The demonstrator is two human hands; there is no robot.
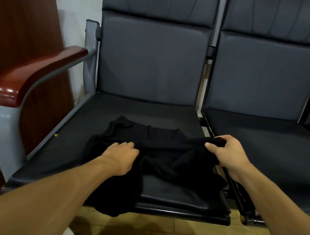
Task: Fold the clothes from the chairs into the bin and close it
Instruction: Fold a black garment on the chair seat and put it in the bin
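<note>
Landmark: black padded leather chair seat (150,112), the end one of a joined row, its tall backrest standing behind it.
Garment: a crumpled black soft-fabric garment (164,155) lies across the front half of that seat. One end hangs over the seat's front edge towards the floor.
Left hand: the left hand (120,157) sits knuckles up on the cloth near the middle of the seat, with its fingers curled into the fabric and bunching it.
Right hand: the right hand (228,152) is at the seat's right edge, closed round a raised fold of the same garment with the thumb showing on top.
Armrest: a glossy red-brown curved wooden armrest (34,74) on a grey metal frame runs along the seat's left side.
Neighbour: a second black padded chair (259,139) stands just right of the seat.
Cabinet: a dark red-brown wooden cabinet (7,51) stands beyond the armrest, further left of the seat.
Floor: pale yellowish tiled floor (181,234) shows below the seat's front edge.
Speck: a small yellow speck (56,135) lies on the seat's left rim.
</note>
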